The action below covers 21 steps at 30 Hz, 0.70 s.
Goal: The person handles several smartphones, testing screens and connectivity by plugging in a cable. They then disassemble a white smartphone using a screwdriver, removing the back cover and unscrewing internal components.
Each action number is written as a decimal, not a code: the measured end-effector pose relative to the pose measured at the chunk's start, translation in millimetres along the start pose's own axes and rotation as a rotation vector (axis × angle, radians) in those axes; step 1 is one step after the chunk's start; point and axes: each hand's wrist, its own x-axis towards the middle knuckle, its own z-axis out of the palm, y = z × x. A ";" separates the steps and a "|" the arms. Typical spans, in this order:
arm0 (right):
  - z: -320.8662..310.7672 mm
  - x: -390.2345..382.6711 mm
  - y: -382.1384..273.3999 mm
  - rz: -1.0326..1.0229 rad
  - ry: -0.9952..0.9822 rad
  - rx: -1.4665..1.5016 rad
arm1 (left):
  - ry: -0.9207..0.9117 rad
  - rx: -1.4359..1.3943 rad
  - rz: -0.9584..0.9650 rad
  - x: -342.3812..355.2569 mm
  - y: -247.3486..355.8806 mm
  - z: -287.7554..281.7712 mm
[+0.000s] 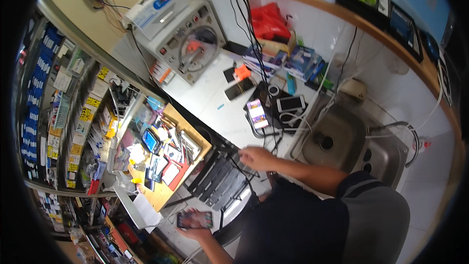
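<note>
A dark-screened smartphone [195, 220] lies in my left hand [196, 232], low in the view, with fingertips showing behind its upper edge. My right hand [256, 158] is raised above the black folding chair [220, 183], between the workbench and the white counter. Its fingers are curled, and whatever they may hold is too small to make out. Beyond it on the counter, a phone with a lit screen [257, 113] lies on a black pad or case. A white phone [291, 103] and a coiled white cable lie beside it.
A cluttered wooden workbench [155, 200] bears tools and phone parts on the left. A grey machine with a round door [195, 44] stands at the back. The steel sink [337, 127] is at the right. Black cables [249, 24] hang over the counter, and stocked shelves line the far left.
</note>
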 end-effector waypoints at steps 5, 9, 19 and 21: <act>77.8 -24.8 -24.5 -0.138 -0.459 0.240 | 0.150 0.047 -0.149 -67.1 -34.3 -36.2; 167.2 -73.0 -64.0 0.065 -1.255 0.736 | 0.182 0.190 -0.128 -89.0 -16.3 -46.7; 284.0 -148.9 -201.6 -0.047 -1.263 0.560 | 0.192 0.015 0.087 -180.3 102.9 -168.8; 302.5 -177.3 -238.2 -0.001 -1.313 0.621 | 0.139 -0.039 0.244 -201.4 128.1 -191.1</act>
